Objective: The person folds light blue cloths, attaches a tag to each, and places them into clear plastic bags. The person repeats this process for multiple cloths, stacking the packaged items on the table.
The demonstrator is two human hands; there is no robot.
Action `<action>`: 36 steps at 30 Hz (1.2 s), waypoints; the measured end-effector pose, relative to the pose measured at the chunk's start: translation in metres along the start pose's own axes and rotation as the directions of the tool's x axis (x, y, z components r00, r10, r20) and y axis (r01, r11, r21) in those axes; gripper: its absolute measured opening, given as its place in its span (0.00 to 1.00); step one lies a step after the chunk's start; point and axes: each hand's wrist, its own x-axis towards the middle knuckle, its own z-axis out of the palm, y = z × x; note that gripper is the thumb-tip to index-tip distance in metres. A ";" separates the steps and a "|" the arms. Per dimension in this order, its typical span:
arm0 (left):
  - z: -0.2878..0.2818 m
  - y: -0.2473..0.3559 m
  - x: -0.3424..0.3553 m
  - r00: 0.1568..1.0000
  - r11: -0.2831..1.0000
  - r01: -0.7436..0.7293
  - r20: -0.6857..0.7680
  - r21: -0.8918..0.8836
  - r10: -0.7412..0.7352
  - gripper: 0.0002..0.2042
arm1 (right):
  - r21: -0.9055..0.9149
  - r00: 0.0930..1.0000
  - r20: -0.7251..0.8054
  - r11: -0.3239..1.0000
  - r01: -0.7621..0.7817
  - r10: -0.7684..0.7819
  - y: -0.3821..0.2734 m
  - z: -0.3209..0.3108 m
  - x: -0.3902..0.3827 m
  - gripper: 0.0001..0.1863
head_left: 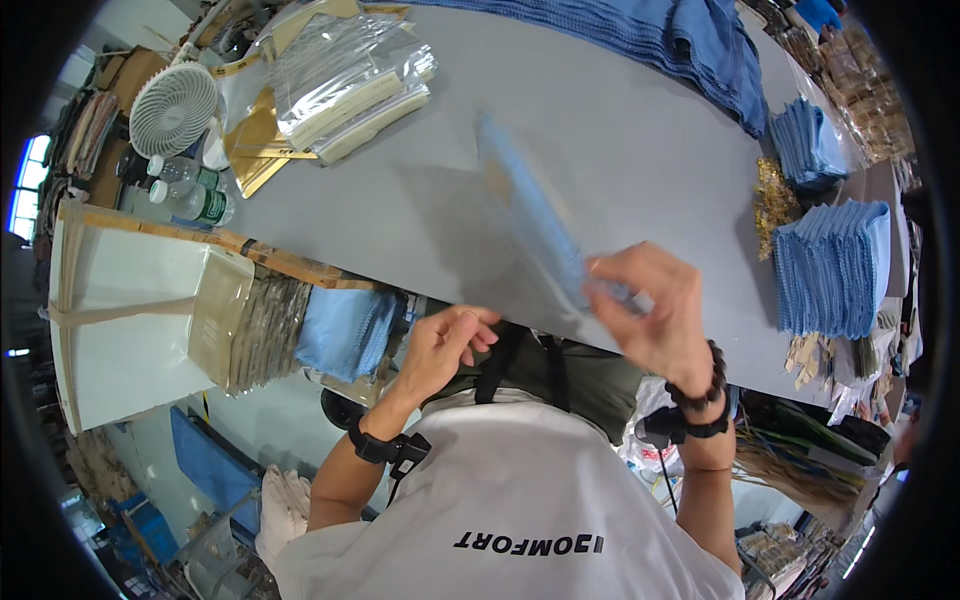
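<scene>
Over the grey table, my right hand [650, 310] pinches one end of a flat packet, a folded blue cloth [535, 205] that seems to be in a clear plastic bag. The packet tilts up and away to the left and is blurred by motion. My left hand [445, 345] is at the table's near edge with its fingers loosely bent and apart, and nothing shows in it. Close to that hand, a stack of folded blue cloths [345, 325] stands beside a row of clear plastic bags [265, 325] in an open white box [130, 310].
Packed plastic sleeves [355, 85] lie at the far left, near a white fan [172, 110] and water bottles [190, 200]. Blue cloths [640, 30] spread along the far edge. More folded blue cloths [830, 265] stand at the right by gold pieces [773, 205].
</scene>
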 end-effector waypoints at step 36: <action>-0.141 -0.022 -0.008 0.685 0.992 -0.018 -0.721 0.125 0.104 0.16 | -0.151 0.986 -0.062 0.975 -0.165 0.157 0.093 -0.033 -0.058 0.07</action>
